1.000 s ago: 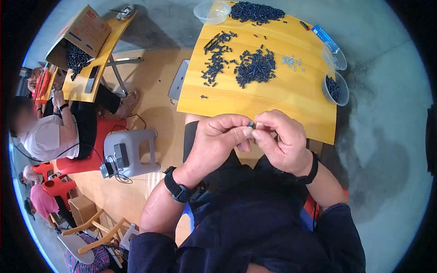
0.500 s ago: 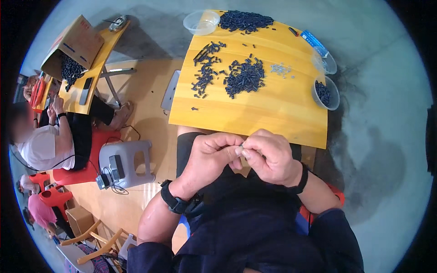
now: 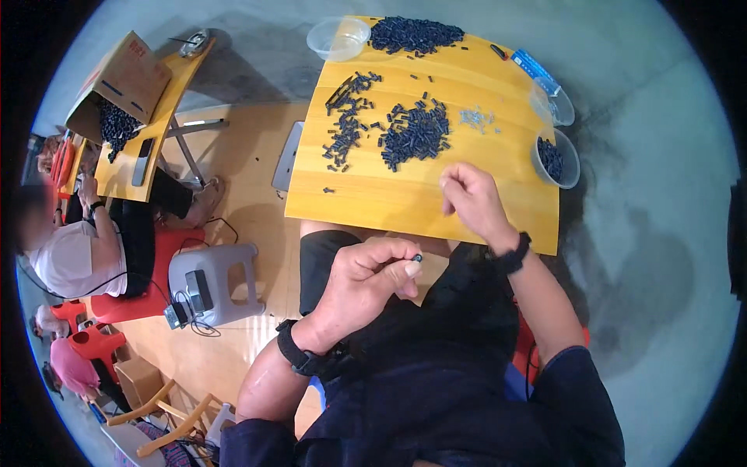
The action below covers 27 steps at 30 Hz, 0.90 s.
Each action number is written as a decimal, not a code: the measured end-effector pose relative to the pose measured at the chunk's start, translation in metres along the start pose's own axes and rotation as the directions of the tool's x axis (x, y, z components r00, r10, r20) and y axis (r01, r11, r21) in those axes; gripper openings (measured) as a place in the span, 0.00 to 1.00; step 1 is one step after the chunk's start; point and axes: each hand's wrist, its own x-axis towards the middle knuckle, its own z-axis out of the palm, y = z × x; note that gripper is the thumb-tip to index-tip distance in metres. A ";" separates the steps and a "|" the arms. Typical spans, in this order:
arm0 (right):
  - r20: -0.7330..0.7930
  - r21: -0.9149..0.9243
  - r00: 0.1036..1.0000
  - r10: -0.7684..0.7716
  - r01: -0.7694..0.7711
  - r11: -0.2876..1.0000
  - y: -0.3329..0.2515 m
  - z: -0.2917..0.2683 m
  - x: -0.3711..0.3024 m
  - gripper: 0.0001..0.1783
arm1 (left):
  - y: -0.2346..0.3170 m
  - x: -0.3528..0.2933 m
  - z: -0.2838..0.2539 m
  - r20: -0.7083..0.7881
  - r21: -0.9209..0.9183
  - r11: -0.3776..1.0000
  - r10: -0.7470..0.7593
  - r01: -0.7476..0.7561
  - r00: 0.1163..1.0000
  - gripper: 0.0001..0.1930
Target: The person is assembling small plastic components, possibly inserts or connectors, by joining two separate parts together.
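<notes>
Right hand (image 3: pixel 475 204) now forward over table (image 3: pixel 517 191), grip unclear; left (image 3: pixel 362 283) pinching dark piece (image 3: pixel 418 258); clear tub (image 3: pixel 571 165) of dark cylinders (image 3: pixel 550 159).

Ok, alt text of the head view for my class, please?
A person's bare left hand pinches a small dark round piece; the right hand is over a yellow rectangular table bearing heaps of small black cylinders and tiny silver parts.
</notes>
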 end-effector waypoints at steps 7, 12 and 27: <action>-0.178 -0.543 0.975 -0.132 0.015 0.840 0.083 -0.028 0.053 0.03 | -0.004 0.001 -0.004 -0.008 0.062 0.997 0.039 -0.038 0.999 0.04; -0.119 -0.624 0.965 -0.234 0.111 0.774 0.075 -0.030 0.070 0.03 | -0.007 0.003 -0.006 -0.054 0.095 0.995 0.025 -0.020 0.998 0.05; -0.012 -0.744 0.961 -0.276 0.176 0.644 0.082 -0.024 0.087 0.05 | -0.013 0.007 -0.007 -0.097 0.036 0.999 0.042 -0.038 0.994 0.06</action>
